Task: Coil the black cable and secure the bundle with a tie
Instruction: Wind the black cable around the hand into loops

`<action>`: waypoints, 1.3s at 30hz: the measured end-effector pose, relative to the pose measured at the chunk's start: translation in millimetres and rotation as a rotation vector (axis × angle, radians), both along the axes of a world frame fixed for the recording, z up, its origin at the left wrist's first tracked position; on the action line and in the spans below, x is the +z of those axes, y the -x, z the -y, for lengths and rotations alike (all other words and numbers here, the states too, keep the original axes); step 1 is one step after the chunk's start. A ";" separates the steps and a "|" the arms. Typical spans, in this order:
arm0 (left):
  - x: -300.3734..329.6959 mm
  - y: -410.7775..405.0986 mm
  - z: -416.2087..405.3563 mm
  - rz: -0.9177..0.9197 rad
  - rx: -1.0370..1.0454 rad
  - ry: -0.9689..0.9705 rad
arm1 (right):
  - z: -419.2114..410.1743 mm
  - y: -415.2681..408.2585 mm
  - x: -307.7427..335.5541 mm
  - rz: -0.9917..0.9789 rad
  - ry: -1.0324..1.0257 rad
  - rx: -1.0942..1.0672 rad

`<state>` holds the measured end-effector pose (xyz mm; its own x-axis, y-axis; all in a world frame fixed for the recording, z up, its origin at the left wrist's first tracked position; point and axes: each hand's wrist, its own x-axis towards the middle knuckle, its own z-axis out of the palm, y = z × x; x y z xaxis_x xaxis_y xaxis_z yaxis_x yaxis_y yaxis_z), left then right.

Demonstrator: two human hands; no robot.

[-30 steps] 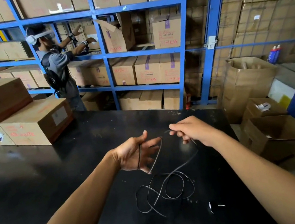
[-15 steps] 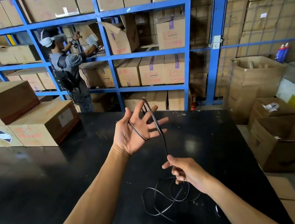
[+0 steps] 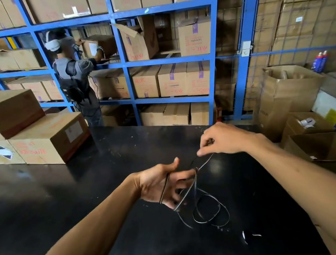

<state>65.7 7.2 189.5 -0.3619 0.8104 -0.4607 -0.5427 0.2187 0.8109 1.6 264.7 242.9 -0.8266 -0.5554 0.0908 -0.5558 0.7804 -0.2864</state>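
Head view took in blue shelving (image 3: 124, 68) stacked with boxes, then the black table (image 3: 66, 206). Over it, the left hand (image 3: 162, 184) was spread open with the black cable (image 3: 206, 210) looped around it; the right hand (image 3: 224, 138) pinched one strand, the slack lying on the table.

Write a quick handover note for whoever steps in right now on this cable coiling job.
Left hand: palm open, a couple of loops of the thin black cable wound round it.
Right hand: pinch grip on the cable, raised behind and right of the left hand, a short stretch running between them.
Remaining cable: loose loops on the glossy black tabletop, below the left hand.
Small white piece, possibly the tie, lies on the table nearer the body; cannot tell for sure.
Done: first wraps.
Left: wind in the rest, then tie the bundle.
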 end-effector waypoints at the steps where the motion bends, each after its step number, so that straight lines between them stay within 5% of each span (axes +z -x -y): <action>1: -2.2 1.9 4.5 -0.004 0.095 0.006 | 4.3 -2.6 2.3 0.004 0.041 -0.006; 8: 13.8 16.9 30.1 -0.033 0.793 -0.281 | 31.2 -61.6 -42.0 0.177 0.567 -0.018; 12: 41.3 21.3 25.9 -0.028 0.791 -0.559 | 51.4 -88.1 -91.3 0.460 0.783 -0.020; 17: 59.2 16.5 17.9 -0.006 0.487 -0.686 | 55.5 -92.9 -120.0 0.549 0.771 -0.069; 23: 60.7 -4.5 10.2 0.026 0.088 -0.562 | 23.0 -43.8 -81.9 0.124 0.353 -0.293; 26: 45.0 -14.4 3.2 -0.003 -0.024 -0.373 | 7.0 -15.2 -38.9 -0.061 0.083 -0.190; 30: 23.5 -15.4 -1.3 -0.007 0.075 -0.162 | 2.9 3.4 21.8 -0.206 -0.139 -0.014; 35: 17.3 1.7 4.1 -0.051 0.375 -0.106 | 23.4 -16.8 33.7 -0.314 -0.079 0.008; 39: 22.3 12.1 5.3 -0.109 0.682 -0.156 | 38.9 -48.8 3.8 -0.168 0.359 -0.056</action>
<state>53.6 1.9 211.8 -0.8497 0.4404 -0.2900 -0.4314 -0.2643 0.8626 50.5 225.8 246.7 -0.8120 -0.4180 0.4072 -0.5773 0.6775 -0.4557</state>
